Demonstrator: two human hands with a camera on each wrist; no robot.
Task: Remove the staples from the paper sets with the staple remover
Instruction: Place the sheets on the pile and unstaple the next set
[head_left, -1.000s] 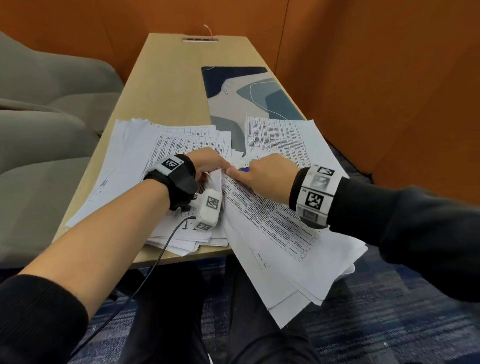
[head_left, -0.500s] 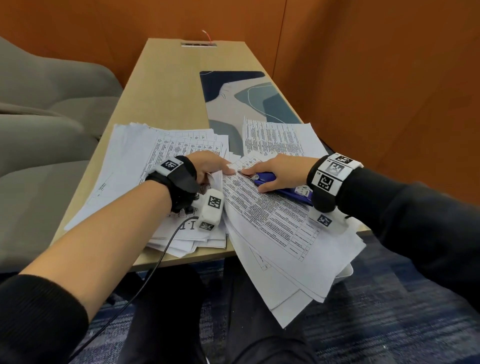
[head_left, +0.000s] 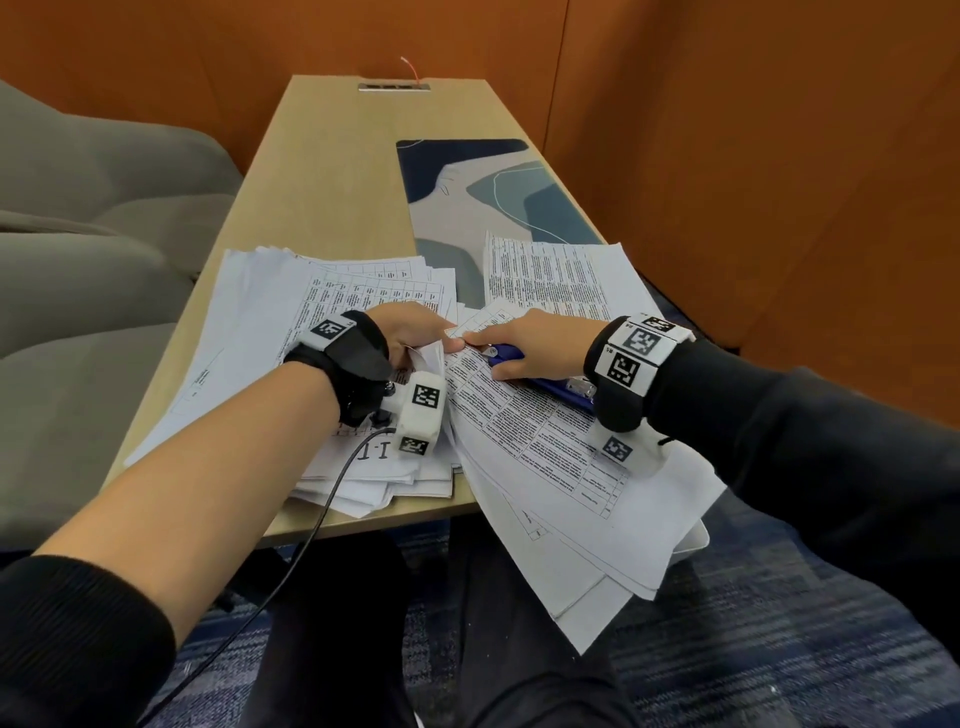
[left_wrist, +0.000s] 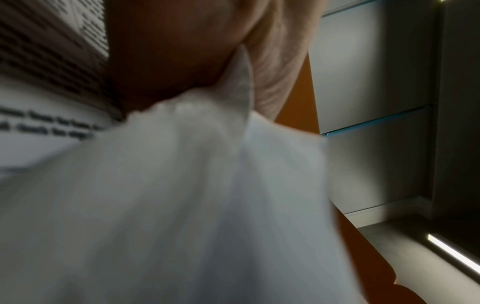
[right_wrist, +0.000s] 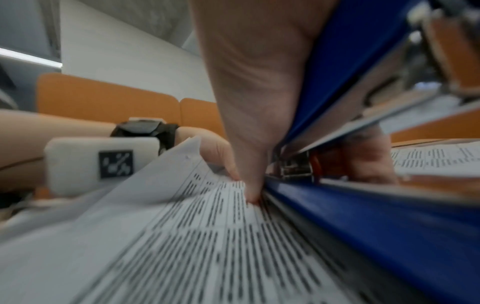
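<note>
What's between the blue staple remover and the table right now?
Printed paper sheets: the head view shows the blue staple remover lying on them under the right hand, above the table.

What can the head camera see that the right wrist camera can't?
Only the head view shows the whole wooden table, the patterned desk mat, the grey chairs and the papers hanging over the table's near edge. Only the right wrist view shows the blue tool's metal parts up close. Both show the right hand holding the blue tool, the left hand and the printed paper set.
</note>
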